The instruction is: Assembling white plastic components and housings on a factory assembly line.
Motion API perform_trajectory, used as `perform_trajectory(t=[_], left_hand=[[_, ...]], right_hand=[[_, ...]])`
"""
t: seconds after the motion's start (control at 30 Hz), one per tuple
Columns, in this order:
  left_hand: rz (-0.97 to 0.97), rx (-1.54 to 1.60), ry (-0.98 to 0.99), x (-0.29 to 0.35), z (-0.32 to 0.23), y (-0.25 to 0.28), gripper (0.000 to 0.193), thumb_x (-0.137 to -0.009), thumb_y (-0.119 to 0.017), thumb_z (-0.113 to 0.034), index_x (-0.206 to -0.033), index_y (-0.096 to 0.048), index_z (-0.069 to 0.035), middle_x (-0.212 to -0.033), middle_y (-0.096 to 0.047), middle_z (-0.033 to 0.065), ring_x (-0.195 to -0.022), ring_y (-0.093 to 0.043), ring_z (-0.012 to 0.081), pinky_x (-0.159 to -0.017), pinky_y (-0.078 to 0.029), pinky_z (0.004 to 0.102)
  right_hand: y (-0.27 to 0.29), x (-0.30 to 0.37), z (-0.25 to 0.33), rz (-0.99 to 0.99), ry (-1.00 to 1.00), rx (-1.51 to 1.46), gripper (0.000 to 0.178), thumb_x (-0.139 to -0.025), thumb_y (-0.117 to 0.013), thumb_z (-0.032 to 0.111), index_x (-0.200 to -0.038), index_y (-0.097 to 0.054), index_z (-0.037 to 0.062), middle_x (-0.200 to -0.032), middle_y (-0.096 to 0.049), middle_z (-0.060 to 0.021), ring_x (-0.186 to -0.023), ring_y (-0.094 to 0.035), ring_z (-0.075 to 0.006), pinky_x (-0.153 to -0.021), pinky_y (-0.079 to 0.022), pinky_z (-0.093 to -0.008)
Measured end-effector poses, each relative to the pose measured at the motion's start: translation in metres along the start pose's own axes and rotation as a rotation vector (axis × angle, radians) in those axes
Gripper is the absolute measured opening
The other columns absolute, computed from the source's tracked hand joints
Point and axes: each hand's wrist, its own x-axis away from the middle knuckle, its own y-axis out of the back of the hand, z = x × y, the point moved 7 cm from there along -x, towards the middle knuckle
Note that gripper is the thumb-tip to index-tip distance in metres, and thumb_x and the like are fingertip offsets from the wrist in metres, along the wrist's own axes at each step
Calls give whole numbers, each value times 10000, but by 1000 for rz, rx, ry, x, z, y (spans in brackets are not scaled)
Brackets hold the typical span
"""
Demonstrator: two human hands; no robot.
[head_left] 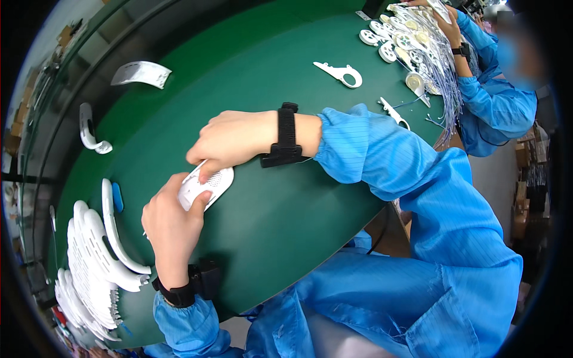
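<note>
Both hands grip one white plastic housing (206, 186) with a patch of small holes near its rounded end. My left hand (170, 218) holds its near left side, the thumb lying over the edge. From the far side my right hand (233, 140) closes on the same part, its thumb pressed onto the perforated face. The housing is held just over the green table (280, 221); the fingers hide its far left end. Black straps circle both wrists.
A stack of white curved shells (92, 262) lies at the left beside a small blue piece (117, 197). Further white parts (143, 74) rest farther back. At the far right a co-worker's hand (449, 27) is over a pile of white parts with wires (412, 45).
</note>
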Motion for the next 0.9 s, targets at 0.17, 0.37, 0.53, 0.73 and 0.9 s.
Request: perform_trajectory(t=[0.17,0.37,0.53,0.73,0.9], left_hand=[[-281,608,-1,9,42,41,383,-997,-461,-305,-1145,-608,16,-978,-615,79,-945,-545,159,-863,-414,294],[-791,503,-50,47,67,54,116,-810,-541,15,-895,-478,-33,-934,-459,33,-800,-410,138,-762,-353,275],[-483,895,-31,32,48,-12,163,-777,-556,4,-905,-471,-50,-888,-426,35,-802,-407,135,-709,-350,262],[-377,855,-35,21,62,-36,162,-745,-546,37,-887,-497,-24,-872,-468,75,-830,-447,222,-747,-395,334],[-488,957,-30,19,63,-31,113,-785,-528,52,-837,-490,-42,-795,-445,0,-666,-389,83,-604,-352,231]], right_hand=[[5,4,-6,-37,-66,-125,349,-867,-631,405,-837,-619,58,-658,-610,-101,-632,-604,-298,-576,-446,-420],[32,18,-31,-189,-122,-420,291,-911,-595,270,-812,-548,0,-649,-495,-52,-610,-492,-132,-559,-407,-322],[74,52,-134,-768,-417,-771,285,-982,-504,337,-878,-537,74,-626,-463,36,-433,-385,-44,-376,-293,-223],[120,44,-201,-695,-1183,138,540,-863,-524,517,-1063,-689,44,-1051,-676,-195,-1008,-631,-382,-870,-487,-451],[153,22,-152,-951,-737,193,535,-791,-624,493,-1060,-635,31,-982,-680,-203,-946,-650,-352,-818,-511,-426]])
